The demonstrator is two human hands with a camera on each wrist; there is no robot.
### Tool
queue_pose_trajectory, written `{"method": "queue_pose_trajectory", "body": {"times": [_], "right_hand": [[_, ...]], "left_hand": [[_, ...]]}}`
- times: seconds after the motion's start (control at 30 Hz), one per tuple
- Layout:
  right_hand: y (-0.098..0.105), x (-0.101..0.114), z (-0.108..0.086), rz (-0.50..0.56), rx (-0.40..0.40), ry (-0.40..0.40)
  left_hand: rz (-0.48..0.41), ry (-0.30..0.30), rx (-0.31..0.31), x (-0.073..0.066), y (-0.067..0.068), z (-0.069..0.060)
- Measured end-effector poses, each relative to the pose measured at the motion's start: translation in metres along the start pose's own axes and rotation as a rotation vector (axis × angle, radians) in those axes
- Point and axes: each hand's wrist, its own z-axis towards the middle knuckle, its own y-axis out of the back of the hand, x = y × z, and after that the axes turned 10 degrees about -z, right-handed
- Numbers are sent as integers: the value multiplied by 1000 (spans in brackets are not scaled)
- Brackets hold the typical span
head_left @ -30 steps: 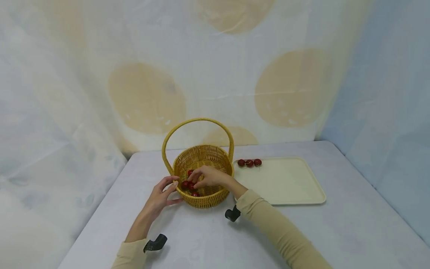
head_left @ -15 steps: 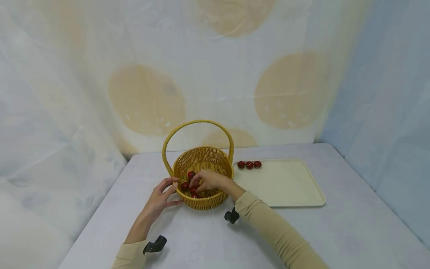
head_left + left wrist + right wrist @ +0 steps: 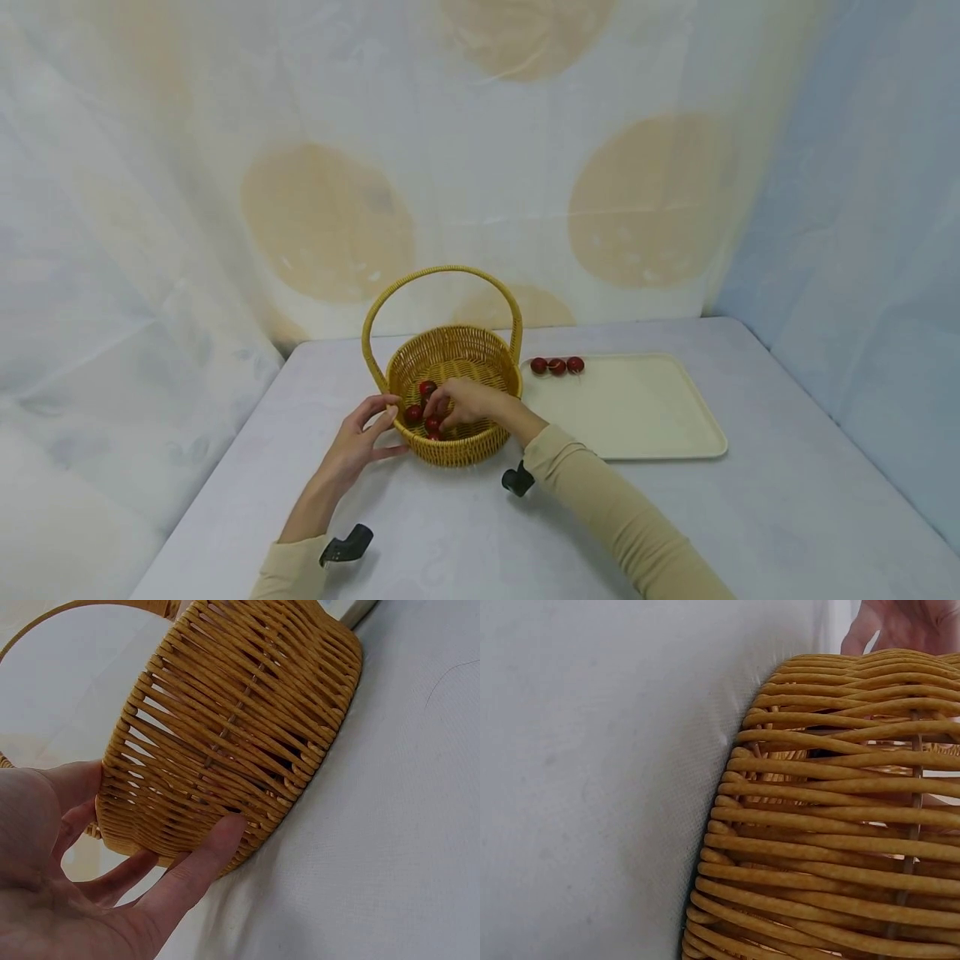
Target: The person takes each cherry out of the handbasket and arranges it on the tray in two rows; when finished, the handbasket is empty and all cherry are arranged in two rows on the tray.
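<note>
A yellow-brown wicker basket (image 3: 453,452) with a tall arched handle stands on the table. My left hand (image 3: 352,442) holds its left rim; in the left wrist view, fingers (image 3: 199,870) lie along the woven outer wall. Inside the basket, my right hand (image 3: 468,402) reaches down, its bent fingers and thumb around a small round red thing (image 3: 433,423). Other round red things lie close by, one (image 3: 413,413) near the left wall and one (image 3: 427,388) farther back. The right wrist view shows mainly the basket's wall (image 3: 832,847), which hides the right fingertips.
Right of the basket lies a cream rectangular tray (image 3: 637,408). Three red round things (image 3: 557,367) with thin pale strands sit in a row at its back left corner. A patterned curtain (image 3: 480,167) hangs behind the table.
My right hand has shifted slightly toward the front of the basket, and the red thing at its fingertips has moved with it. The left hand stays on the rim.
</note>
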Motion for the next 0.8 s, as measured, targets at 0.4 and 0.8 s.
{"method": "queue_pose_trajectory", "body": {"times": [0.4,0.8], "right_hand": [[5,2,-1,-35,-31,13],[14,-3,-10,-16,-104,-49]], "left_hand": [[-3,5,-8,-1,1,0],[2,4,-7,0,1,0]]}}
